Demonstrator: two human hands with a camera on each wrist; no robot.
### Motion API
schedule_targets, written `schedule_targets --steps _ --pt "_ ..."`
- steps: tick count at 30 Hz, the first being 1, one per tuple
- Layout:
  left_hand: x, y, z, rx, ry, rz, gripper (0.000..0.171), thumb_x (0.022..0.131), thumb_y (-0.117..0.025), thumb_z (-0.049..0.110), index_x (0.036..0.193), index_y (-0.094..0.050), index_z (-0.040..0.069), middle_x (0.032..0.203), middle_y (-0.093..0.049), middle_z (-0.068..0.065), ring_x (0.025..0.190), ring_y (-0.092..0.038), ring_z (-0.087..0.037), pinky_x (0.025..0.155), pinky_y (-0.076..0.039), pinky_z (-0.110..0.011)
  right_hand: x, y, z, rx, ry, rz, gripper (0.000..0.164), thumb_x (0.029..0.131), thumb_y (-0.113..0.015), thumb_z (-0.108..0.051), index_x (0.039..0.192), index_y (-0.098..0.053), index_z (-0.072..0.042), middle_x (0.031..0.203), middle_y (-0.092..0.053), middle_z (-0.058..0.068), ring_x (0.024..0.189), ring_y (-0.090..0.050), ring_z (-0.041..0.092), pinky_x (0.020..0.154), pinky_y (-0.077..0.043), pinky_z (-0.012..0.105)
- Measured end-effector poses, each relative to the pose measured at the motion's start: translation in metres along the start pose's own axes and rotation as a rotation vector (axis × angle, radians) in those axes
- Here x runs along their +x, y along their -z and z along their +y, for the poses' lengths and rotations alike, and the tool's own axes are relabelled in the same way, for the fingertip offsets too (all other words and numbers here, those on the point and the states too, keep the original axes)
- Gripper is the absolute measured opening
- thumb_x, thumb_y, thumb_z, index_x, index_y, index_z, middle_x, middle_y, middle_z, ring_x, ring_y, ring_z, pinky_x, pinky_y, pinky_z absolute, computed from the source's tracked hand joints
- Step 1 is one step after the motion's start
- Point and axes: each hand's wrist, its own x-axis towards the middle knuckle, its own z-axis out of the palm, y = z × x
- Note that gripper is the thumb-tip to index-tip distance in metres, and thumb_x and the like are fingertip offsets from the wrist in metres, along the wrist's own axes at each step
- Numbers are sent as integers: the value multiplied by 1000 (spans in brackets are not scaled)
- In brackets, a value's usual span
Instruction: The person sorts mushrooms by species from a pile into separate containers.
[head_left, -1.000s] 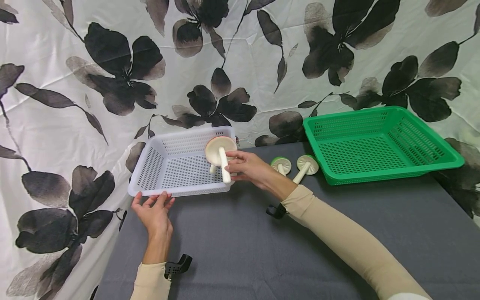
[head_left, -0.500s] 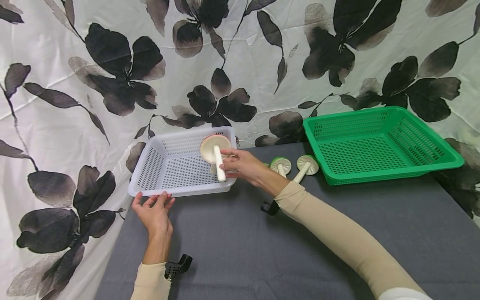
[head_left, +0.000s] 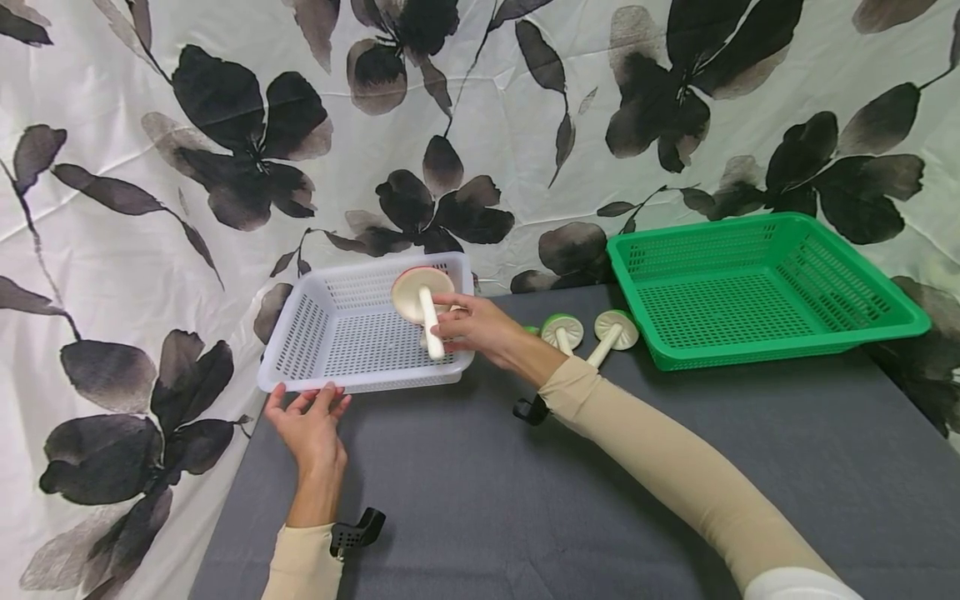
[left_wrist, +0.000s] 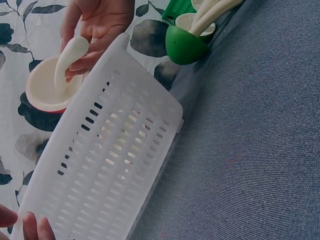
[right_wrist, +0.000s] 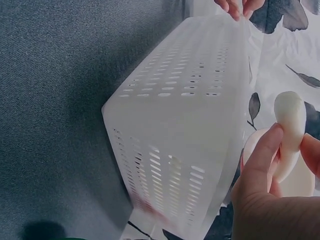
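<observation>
My right hand pinches a toy mushroom by its white stem, above the right part of a white plastic basket. The cap's pale underside faces me, with a red edge; in the left wrist view, the curved stem is between thumb and fingers. At the basket's front left, my left hand holds the rim with its fingertips. Through the basket's slots in the left wrist view, pale shapes show inside, mostly hidden. Green-capped mushrooms lie on the table just beyond the right forearm.
A green plastic basket stands at the back right, beside the green-capped mushrooms. The table has a grey cloth. Behind it hangs a white curtain with dark flowers, close to both baskets.
My right hand has carried the red-edged mushroom a short way left and slightly back over the white basket. My left hand stays at the rim.
</observation>
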Motion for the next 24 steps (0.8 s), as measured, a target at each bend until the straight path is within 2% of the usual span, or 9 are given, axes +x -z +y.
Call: schedule_targets --steps 7,14,24 --pt "1 1 -1 -10 -3 -2 81 92 -71 -3 150 -18 18 115 -47 -11 84 -68 -20 70 -64 -29 8 -5 1 14 -1 -5 62 91 -71 5 146 -53 -15 117 -68 13 103 -66 20 101 -54 49" --pt "1 1 -2 -7 -4 -7 82 92 -71 -3 151 -16 16 115 -46 -10 85 -68 -21 70 -64 -30 15 -12 2 -7 -6 -24 62 90 -73 3 146 -54 -16 117 -68 13 102 -67 20 98 -56 49" --pt "0 1 -1 11 -13 -6 82 92 -70 -3 151 -16 16 116 -45 -10 88 -68 -21 71 -64 -30 21 -21 2 -33 -13 -15 63 89 -72 6 146 -54 -13 114 -68 12 99 -66 19 100 -54 53"
